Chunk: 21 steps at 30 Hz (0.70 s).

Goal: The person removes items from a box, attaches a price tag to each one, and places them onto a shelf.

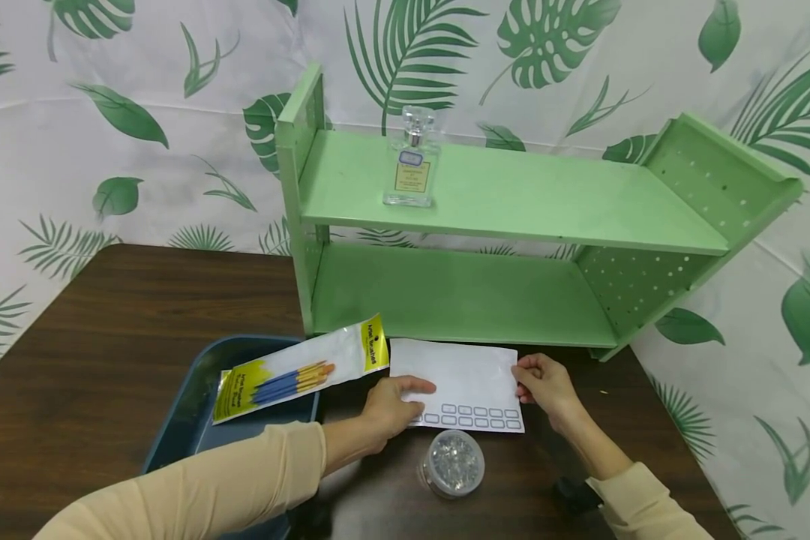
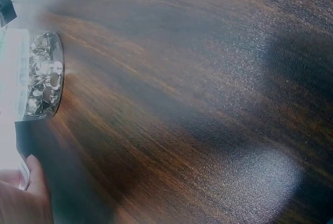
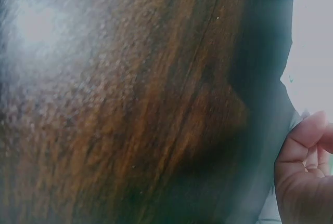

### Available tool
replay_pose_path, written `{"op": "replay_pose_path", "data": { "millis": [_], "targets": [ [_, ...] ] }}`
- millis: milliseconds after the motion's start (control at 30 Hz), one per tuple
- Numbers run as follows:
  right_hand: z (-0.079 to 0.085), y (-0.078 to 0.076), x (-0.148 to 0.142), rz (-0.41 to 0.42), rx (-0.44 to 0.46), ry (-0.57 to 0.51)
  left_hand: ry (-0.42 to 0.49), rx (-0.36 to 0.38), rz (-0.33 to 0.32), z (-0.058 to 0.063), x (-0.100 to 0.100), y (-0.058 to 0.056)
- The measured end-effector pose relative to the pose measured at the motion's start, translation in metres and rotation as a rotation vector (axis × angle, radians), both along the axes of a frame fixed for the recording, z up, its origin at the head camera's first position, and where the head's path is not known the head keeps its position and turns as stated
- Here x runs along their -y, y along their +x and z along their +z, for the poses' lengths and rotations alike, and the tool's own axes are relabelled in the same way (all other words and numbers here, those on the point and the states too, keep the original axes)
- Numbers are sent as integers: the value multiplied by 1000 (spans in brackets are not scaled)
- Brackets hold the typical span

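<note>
A white sheet (image 1: 459, 371) lies between the two hands, over the dark wooden table (image 1: 128, 322) and just in front of the lower part of a green shelf (image 1: 547, 202). The left hand (image 1: 388, 409) pinches its left edge between thumb and fingers; the right hand (image 1: 543, 386) pinches the right edge between thumb and curled forefinger. Blue-outlined labels run in two rows along the sheet's near edge (a similar blue-outlined label sits on the glass bottle (image 1: 412, 180) standing on the upper board). Whether the sheet touches the table I cannot tell. Near its close edge stands a round clear tub (image 1: 454, 463) of shiny metal pieces. To the left, a packet of artist brushes (image 1: 340, 358) lies slanted across a blue tray (image 1: 175, 424), partly under the left sleeve (image 1: 243, 469).
</note>
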State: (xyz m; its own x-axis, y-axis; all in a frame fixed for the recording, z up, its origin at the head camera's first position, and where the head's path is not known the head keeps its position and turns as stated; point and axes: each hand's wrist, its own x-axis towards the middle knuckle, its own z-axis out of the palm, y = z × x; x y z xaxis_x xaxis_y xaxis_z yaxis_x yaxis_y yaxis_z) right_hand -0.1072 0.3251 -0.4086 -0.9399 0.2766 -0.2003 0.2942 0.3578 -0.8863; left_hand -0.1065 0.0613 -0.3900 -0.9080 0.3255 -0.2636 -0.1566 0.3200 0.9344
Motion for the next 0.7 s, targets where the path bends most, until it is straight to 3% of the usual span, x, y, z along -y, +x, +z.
{"op": "replay_pose_path", "data": {
  "millis": [333,700],
  "targets": [
    [2,-2,4,-9,2,-64,7,8,6,0,-1,0],
    [3,-3,7,-14,1,-87,6,-38,0,-4,-1,-2]
  ]
}}
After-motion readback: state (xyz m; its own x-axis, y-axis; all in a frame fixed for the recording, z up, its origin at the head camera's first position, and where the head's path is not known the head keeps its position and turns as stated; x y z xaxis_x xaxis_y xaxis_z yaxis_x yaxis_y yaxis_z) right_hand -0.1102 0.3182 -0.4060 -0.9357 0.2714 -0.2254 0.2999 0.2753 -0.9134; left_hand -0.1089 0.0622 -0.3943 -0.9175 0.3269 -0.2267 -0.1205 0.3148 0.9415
